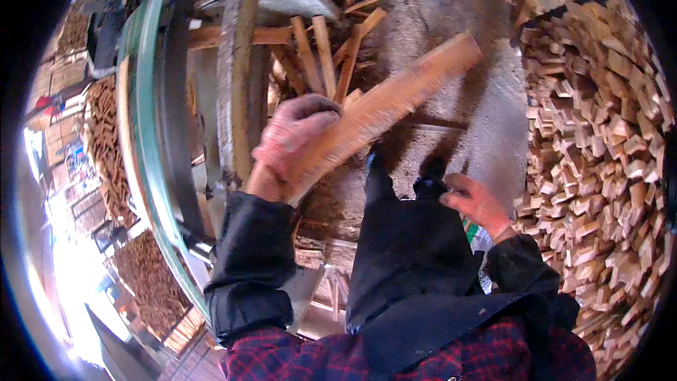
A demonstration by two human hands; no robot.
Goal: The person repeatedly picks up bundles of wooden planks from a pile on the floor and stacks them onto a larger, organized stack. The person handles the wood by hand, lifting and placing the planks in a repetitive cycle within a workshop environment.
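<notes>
A long, flat wooden board (395, 102) is gripped near its lower end by my left hand (300, 130). The board slants up and to the right across the middle of the picture, a little smeared by motion, with a rough, splintery lower edge. My fingers wrap over its upper side, and the board's near end passes by my wrist. My right hand (479, 201) hovers in front of my dark apron (416, 247), apart from the board. Its fingers are loosely bent and spread, with nothing seen between them.
On the right rises a big heap of short cut wood pieces (592, 155). At the left runs a machine with a green, belt-like curved edge (147, 63). Thin wood strips (324, 56) lean beyond my left hand. Further left, wood pieces fill a stack (151, 282).
</notes>
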